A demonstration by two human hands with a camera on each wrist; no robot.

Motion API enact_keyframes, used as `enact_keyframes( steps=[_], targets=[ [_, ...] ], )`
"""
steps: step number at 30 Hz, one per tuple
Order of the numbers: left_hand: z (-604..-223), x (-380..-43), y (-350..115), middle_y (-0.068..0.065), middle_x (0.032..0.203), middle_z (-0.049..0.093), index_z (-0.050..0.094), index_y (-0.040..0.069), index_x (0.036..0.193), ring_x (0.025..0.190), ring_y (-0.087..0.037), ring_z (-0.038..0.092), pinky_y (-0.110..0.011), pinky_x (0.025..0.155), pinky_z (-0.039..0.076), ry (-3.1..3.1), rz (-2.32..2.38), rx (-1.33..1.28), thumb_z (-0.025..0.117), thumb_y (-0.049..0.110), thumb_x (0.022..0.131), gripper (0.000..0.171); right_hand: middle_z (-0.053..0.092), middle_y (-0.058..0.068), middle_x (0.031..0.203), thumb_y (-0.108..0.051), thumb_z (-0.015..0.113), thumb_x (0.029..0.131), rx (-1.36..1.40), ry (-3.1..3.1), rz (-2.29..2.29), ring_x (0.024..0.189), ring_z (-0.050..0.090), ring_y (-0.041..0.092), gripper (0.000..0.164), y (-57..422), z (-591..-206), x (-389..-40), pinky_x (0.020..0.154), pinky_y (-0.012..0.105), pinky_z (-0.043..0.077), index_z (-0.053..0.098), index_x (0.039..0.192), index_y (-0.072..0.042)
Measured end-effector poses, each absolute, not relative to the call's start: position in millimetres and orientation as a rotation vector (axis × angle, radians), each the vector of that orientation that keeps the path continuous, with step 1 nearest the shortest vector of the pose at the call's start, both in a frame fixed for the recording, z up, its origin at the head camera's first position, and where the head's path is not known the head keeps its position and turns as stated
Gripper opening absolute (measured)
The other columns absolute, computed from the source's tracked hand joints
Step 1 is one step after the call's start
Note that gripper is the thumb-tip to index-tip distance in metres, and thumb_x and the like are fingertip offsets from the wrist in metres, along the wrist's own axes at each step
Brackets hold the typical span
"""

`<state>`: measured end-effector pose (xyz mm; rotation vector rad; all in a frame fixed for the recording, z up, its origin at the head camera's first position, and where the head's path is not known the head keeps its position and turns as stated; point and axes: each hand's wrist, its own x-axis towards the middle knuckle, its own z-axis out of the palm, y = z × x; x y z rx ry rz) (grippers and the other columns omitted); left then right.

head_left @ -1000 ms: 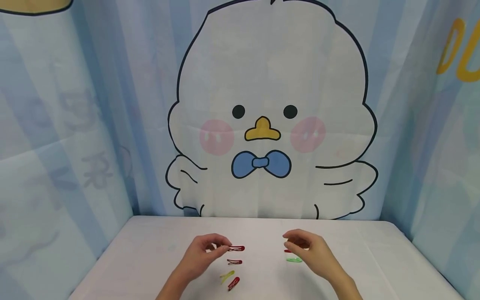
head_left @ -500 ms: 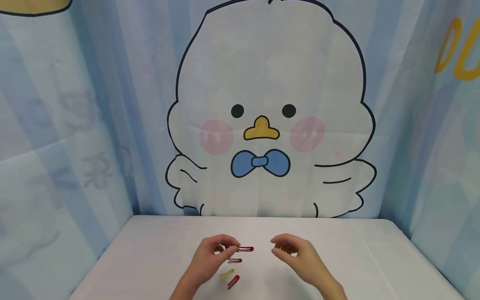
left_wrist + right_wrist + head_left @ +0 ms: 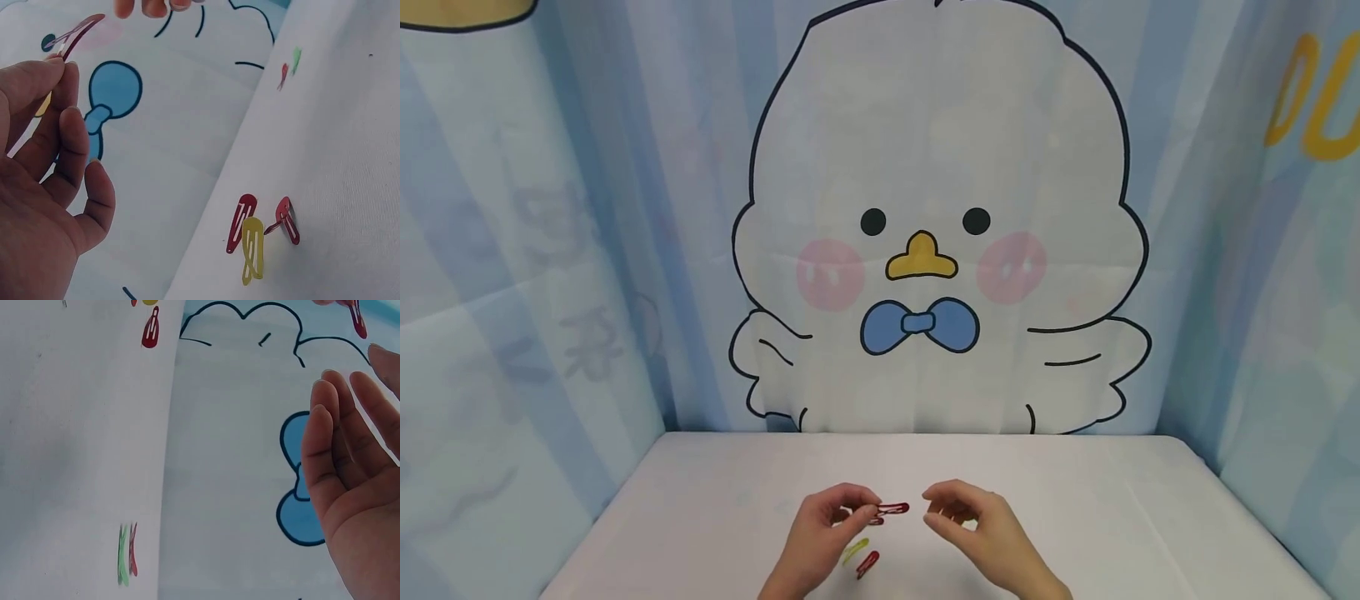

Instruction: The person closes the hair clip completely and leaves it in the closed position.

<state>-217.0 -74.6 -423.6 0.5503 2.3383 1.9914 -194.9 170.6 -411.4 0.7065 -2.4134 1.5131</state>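
Note:
Between thumb and index finger my left hand (image 3: 829, 537) pinches a red snap hair clip (image 3: 896, 507) by one end, above the table. In the left wrist view its two arms are spread apart. Facing the clip's free end, my right hand (image 3: 977, 533) holds nothing; its fingers are loosely bent, with a gap to the clip. Under and beside the left hand lie a yellow-green hair clip (image 3: 253, 249), a dark red hair clip (image 3: 242, 222) and another red hair clip (image 3: 288, 222) on the table.
A green hair clip (image 3: 123, 555) and a red hair clip (image 3: 133, 551) lie side by side on the white table (image 3: 722, 475), hidden behind the right hand in the head view. A curtain (image 3: 925, 392) printed with a cartoon bird stands behind the table's far edge.
My right hand has moved left, away from over the green and red clips, toward the left hand. My left hand has shifted right with the red hair clip and sunk slightly.

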Motion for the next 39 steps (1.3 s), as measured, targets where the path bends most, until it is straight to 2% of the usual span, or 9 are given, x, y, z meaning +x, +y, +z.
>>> enact_keyframes(
  steps=[11,21,32,39],
  targets=[
    [-423.5,-213.5,-68.2,-0.001,0.093,0.072,0.075,0.007,0.104,0.086,-0.018,0.062,-0.034,0.079,0.049,2.360,1.980,0.570,0.069,0.013,0.097,0.011,0.070,-0.009,0.091,-0.013,0.075,0.091,0.754,-2.322,1.479,0.076,0.064,0.009,0.015,157.8,-414.1,-191.2,0.070,0.028,0.053,0.069,0.104,-0.014],
    [-421.7,-209.7,-59.2,0.002,0.092,0.072,0.076,0.010,0.102,0.084,-0.015,0.062,-0.029,0.078,0.050,2.395,1.972,0.638,0.070,0.014,0.096,0.010,0.071,-0.007,0.084,-0.010,0.076,0.091,0.759,-2.290,1.481,0.069,0.064,0.008,0.007,156.0,-408.2,-191.8,0.063,0.029,0.053,0.071,0.093,-0.014],
    [-425.9,-205.5,-47.2,-0.002,0.096,0.072,0.075,0.007,0.105,0.086,-0.018,0.063,-0.029,0.078,0.051,2.331,2.055,0.558,0.071,0.013,0.095,0.012,0.071,-0.005,0.083,-0.009,0.075,0.091,0.739,-2.291,1.488,0.069,0.063,0.008,0.005,159.1,-409.5,-187.6,0.062,0.028,0.052,0.071,0.091,-0.012],
    [-425.8,-205.4,-47.3,-0.005,0.102,0.073,0.074,0.005,0.110,0.092,-0.022,0.064,-0.029,0.080,0.051,2.255,2.107,0.563,0.069,0.016,0.097,0.017,0.070,-0.001,0.081,-0.006,0.075,0.091,0.713,-2.269,1.509,0.066,0.063,0.015,0.004,159.1,-408.1,-191.2,0.060,0.028,0.050,0.071,0.092,-0.008]
  ],
)
